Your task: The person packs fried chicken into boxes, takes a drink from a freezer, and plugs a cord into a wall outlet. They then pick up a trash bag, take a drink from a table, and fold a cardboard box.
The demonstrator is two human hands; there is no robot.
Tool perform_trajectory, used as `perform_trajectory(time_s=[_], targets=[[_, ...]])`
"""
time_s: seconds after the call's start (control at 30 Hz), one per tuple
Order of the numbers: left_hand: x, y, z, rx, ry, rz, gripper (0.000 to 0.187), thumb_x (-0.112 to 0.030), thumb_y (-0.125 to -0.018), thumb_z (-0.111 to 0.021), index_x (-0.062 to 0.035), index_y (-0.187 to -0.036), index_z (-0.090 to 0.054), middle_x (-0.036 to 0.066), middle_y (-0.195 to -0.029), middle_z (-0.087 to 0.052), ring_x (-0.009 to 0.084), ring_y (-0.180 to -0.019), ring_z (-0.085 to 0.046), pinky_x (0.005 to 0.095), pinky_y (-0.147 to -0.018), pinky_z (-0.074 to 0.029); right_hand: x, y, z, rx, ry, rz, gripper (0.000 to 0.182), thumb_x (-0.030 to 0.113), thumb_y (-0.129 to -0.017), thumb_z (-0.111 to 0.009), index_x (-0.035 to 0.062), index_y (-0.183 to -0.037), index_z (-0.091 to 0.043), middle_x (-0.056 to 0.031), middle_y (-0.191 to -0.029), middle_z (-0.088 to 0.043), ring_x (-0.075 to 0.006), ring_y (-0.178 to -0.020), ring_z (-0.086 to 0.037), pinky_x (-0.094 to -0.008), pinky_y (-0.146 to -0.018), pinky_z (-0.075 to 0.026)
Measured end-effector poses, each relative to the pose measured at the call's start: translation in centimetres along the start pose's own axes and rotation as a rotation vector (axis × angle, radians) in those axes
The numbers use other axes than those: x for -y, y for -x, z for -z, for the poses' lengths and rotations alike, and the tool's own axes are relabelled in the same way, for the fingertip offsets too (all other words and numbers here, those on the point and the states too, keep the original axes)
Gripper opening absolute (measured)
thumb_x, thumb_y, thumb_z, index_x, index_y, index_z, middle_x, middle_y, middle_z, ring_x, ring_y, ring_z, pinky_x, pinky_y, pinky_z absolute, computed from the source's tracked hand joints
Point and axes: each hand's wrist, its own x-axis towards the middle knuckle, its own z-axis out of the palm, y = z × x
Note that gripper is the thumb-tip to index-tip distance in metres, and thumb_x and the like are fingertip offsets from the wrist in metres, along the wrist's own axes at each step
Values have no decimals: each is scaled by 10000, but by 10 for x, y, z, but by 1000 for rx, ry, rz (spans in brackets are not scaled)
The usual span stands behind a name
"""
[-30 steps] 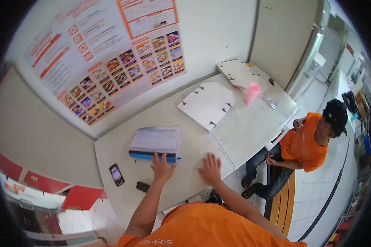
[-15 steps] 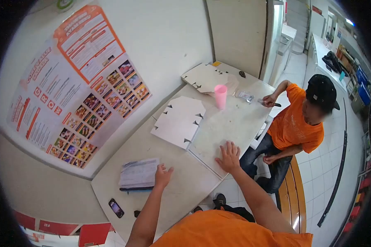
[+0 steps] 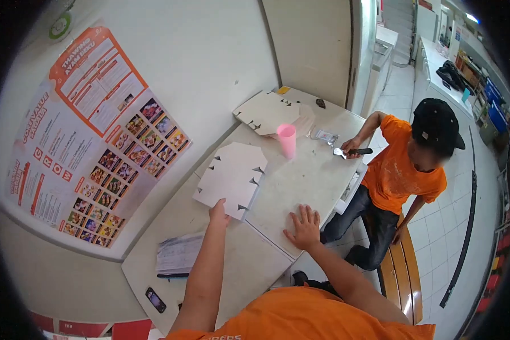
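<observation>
My left hand [image 3: 219,212] reaches out to the near corner of a flat white carton [image 3: 230,177] with dark notches along its edges. Its fingers lie at the carton's edge; whether they grip it is hard to make out. Flat on the light table, my right hand [image 3: 304,228] has its fingers spread and holds nothing. Left of my left forearm lies a stack of papers [image 3: 179,253], with a phone [image 3: 156,300] below it.
A pink cup [image 3: 287,141] stands on the table [image 3: 272,232] near a second carton stack [image 3: 262,112] and a clear packet [image 3: 325,136]. At the right, a person in orange [image 3: 409,164] holds a black-handled tool [image 3: 358,151]. A bench [image 3: 401,272] stands beside them.
My left hand has moved from beside the papers up to the carton's near corner. My right hand stays spread on the table. The other person's tool has turned and shows more clearly. The view has shifted.
</observation>
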Motion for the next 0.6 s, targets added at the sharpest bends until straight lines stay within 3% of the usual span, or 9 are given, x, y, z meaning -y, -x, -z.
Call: perform_trajectory(time_s=[0.13, 0.27, 0.33, 0.47, 0.53, 0.57, 0.6], targets=[[19, 20, -9, -175, -171, -127, 434, -220, -826, -761, -57, -1175, -560, 131, -1134, -624, 298, -1000, -648, 475, -757, -556, -1, 0, -2, -6, 17, 2, 703, 570, -886, -593, 130, -1429, -510, -224, -1582, -295, -419, -1488, -198, -630, -1180, -128], [5, 39, -17, -327, 3, -61, 494, -183, -805, -783, -50, -1201, -520, 138, -1118, -623, 312, -995, -649, 485, -727, -556, 3, -2, 0, 3, -2, 26, 693, 556, -889, -594, 119, -1421, -518, -219, -1580, -299, -422, -1486, -203, -632, -1177, -133], [-7, 31, -5, 6, 50, 94, 561, -299, -816, -793, -68, -1236, -502, 117, -1070, -590, 307, -1018, -611, 583, -789, -503, 3, -1, 0, -7, 8, 6, 685, 546, -887, -602, 118, -1416, -524, -212, -1583, -298, -417, -1487, -201, -623, -1182, -127], [5, -27, -2, -21, -59, 178, 617, -335, -798, -807, -102, -1263, -476, 132, -1090, -610, 306, -1062, -605, 602, -806, -485, 4, -2, -5, -14, 34, 3, 690, 557, -868, -619, 132, -1404, -530, -195, -1589, -289, -403, -1493, -191, -610, -1187, -119], [35, -58, -4, -262, -344, -22, 766, -419, -782, -810, -152, -1394, -437, 186, -1336, -534, 350, -1248, -514, 672, -920, -429, 5, -1, -2, 2, 56, 0, 692, 561, -866, -619, 143, -1410, -522, -193, -1587, -291, -400, -1493, -191, -608, -1188, -119], [36, -42, -15, -251, -340, -22, 766, -419, -782, -810, -152, -1394, -437, 186, -1336, -534, 350, -1248, -514, 672, -920, -429, 6, -3, -3, 15, 60, -10, 695, 564, -865, -618, 154, -1416, -515, -190, -1585, -294, -398, -1493, -192, -606, -1189, -119], [30, -5, -30, -451, -730, -233, 837, -468, -772, -805, -184, -1453, -411, 198, -1454, -411, 386, -1342, -404, 712, -978, -363, 8, -4, -2, 11, 68, -18, 695, 564, -865, -618, 154, -1416, -515, -190, -1585, -294, -398, -1493, -192, -606, -1189, -119]])
